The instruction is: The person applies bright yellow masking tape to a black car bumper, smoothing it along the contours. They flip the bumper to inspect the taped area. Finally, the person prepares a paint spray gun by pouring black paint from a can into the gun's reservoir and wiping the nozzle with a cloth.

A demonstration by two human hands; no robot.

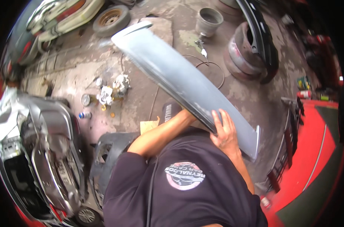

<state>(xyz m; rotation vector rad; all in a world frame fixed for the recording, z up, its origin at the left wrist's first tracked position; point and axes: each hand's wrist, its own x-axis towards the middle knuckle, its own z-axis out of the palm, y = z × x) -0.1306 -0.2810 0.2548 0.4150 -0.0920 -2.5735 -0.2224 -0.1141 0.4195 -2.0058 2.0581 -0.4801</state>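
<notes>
**Long grey panel held over a workshop floor**

A long, pale blue-grey, dusty-looking car body panel slants from the upper middle of the view down to the right, held up in front of the person's chest above the stained concrete floor. The right hand lies on the panel's lower part with the fingers spread flat over its near edge, gripping it. The left forearm reaches up under the panel's underside; the left hand is hidden behind the panel, so whether it is open or clenched cannot be told.

On the floor to the left of the panel sits a cluster of small tins and paint-smeared containers. A grey metal bucket stands near the panel's far end. A silver car bumper lies at the left, and a red car body fills the lower right.
</notes>
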